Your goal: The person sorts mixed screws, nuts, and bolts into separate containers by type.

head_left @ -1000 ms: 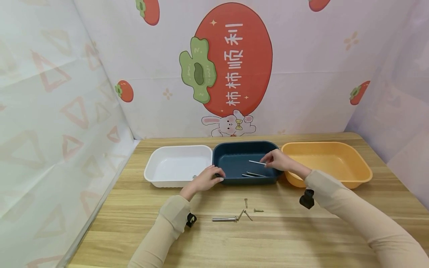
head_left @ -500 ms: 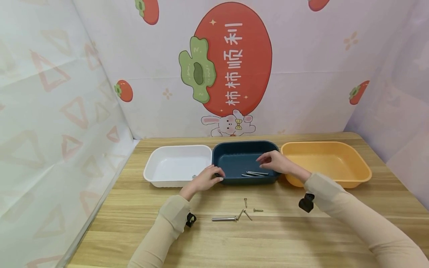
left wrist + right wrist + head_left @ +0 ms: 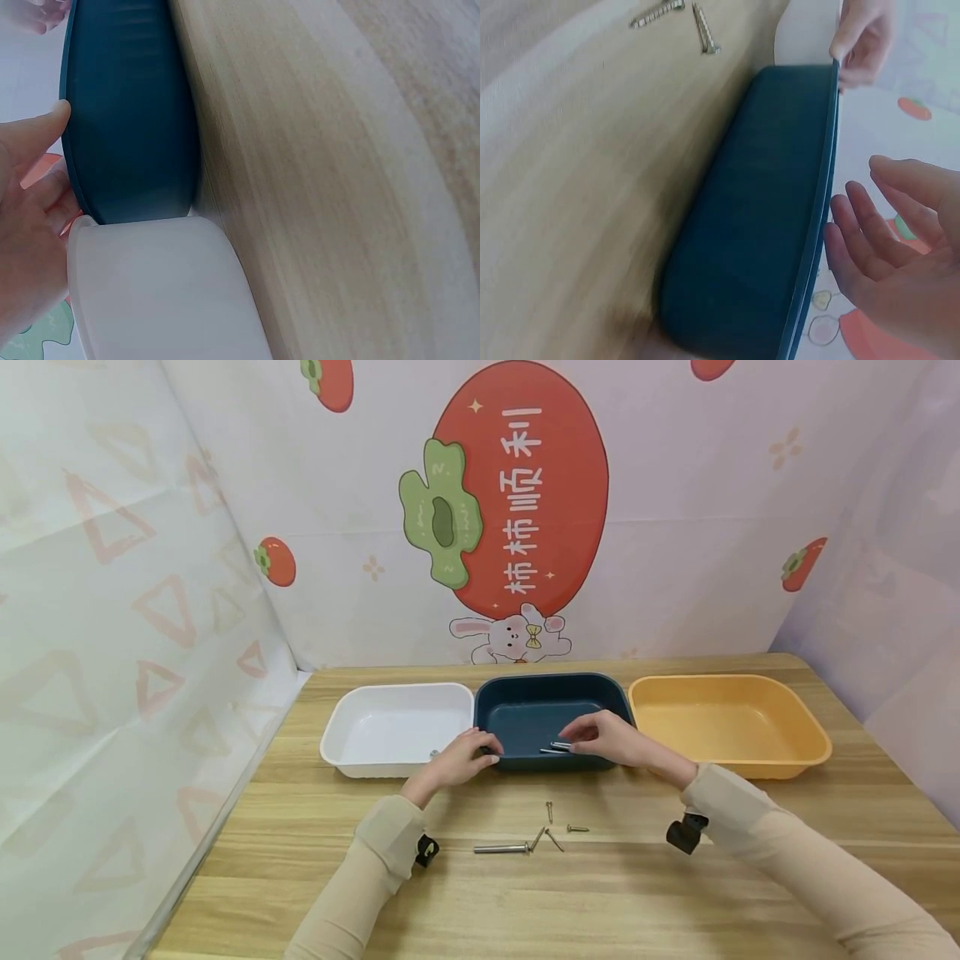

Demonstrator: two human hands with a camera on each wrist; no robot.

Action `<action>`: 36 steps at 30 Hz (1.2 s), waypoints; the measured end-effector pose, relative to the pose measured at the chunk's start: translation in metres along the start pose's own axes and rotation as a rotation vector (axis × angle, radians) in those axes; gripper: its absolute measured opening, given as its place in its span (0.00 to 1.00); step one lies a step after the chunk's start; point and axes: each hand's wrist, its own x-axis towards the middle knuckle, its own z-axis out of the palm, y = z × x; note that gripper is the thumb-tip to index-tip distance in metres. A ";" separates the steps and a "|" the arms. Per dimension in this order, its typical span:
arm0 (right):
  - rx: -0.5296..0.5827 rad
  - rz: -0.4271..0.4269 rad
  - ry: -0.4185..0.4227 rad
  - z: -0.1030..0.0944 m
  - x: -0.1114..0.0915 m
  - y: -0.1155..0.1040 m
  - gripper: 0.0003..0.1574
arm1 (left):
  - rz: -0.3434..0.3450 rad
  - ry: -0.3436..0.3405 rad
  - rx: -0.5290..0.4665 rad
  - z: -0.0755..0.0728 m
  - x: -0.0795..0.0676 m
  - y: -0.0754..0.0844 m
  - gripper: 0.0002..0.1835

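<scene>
- We saw three containers in a row along the back of the table [image 3: 480, 910]: a white tray [image 3: 397, 727] on the left, a dark blue tray [image 3: 525, 762] in the middle, an orange tray [image 3: 735, 718] on the right.
- Behind them we had a printed cloth [image 3: 525, 485].
- In the white tray a small metal piece [image 3: 433, 753] lay beside our left hand [image 3: 459, 758], too small to identify.
- Nearer us on the table lay a thick bolt [image 3: 501, 849] and four small screws [image 3: 550, 812], one right by the bolt's head.
- The long metal pins [image 3: 557, 747] lay inside the dark blue tray near its front wall; our right hand [image 3: 606, 739] blocked their right ends.
- Our left hand pinched that tray's front-left rim, thumb outside.
- Our right hand hung over the pins, fingers parted and softly bent, grasping nothing; whether its fingertips touched them, we could not tell.
</scene>
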 end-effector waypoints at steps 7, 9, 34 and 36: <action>0.057 -0.139 0.010 0.008 -0.006 -0.006 0.13 | 0.004 0.004 0.008 0.000 0.001 -0.002 0.06; 0.068 -0.164 0.008 0.011 -0.007 -0.007 0.12 | 0.004 0.002 0.009 0.000 0.002 -0.002 0.06; 0.117 -0.092 -0.167 0.065 -0.011 -0.015 0.11 | -0.016 0.009 0.002 0.002 0.000 -0.003 0.05; 0.126 -0.092 -0.182 0.068 -0.011 -0.015 0.11 | -0.016 0.010 0.002 0.002 0.000 -0.003 0.05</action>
